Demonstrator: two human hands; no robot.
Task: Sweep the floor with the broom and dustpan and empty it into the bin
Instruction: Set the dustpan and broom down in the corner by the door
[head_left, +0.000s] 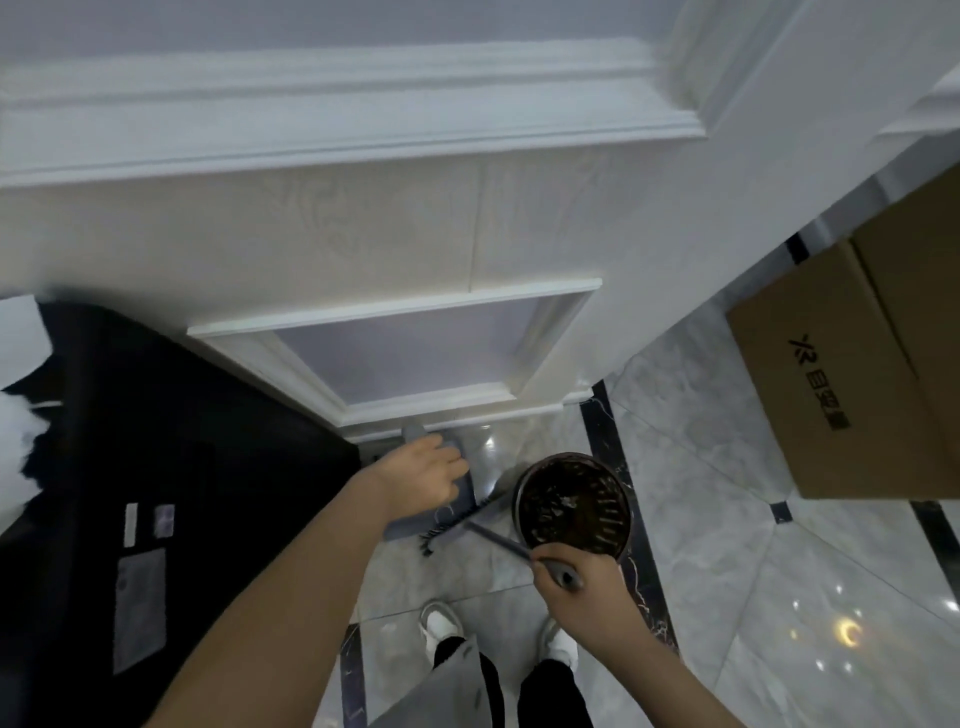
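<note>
Nearest to me I see two white trainers (441, 626) planted on a glossy grey marble-look tile floor (727, 467) crossed by dark veined border strips (608, 431); ceiling lights glint off the tiles at lower right.

My right hand (584, 590) is curled round the end of a slim grey broom handle (498, 540), which runs up and left to the dark bristles (447, 525) lying against the floor. My left hand (426, 475) reaches forward and grips the top of a grey plastic dustpan (457, 499), which stands on the floor just in front of the wall, its lip meeting the bristles. Just right of the broom sits a round dark slotted bin (574, 501), with a few pale scraps inside; the bin rests partly on a dark border strip, touching neither hand as far as I can tell.

Left of the dustpan a black glossy cabinet (171, 441) carries several pale stickers (137, 603), too blurred to read. Beyond, a white panelled wall (363, 234) with raised mouldings fills the upper view. At right, a brown cardboard box (852, 364) stands on the tiles; it bears a black logo and printed characters, seen sideways, which I cannot read with certainty.
</note>
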